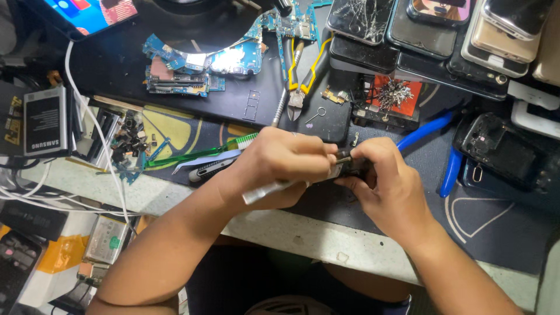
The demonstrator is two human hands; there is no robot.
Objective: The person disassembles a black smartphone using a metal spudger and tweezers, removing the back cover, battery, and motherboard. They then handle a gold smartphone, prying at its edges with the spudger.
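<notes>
**Both hands on small dark part at desk edge**

Small dark part [350, 166] sits btwn both hands, just above the desk [303, 233] front edge, over a dark mat [496, 221]. Right hand [388, 186]: fingers pinching the part. Left hand [280, 166]: fingers wrapped round a slim silver tool [265, 191], tip at the part. Behind: yellow-handled cutters [300, 73], blue circuit boards [192, 64], blue-handled pliers [434, 143], stack of cracked phones [408, 29]. Far left: grey battery [45, 121], white cable [96, 128].
</notes>
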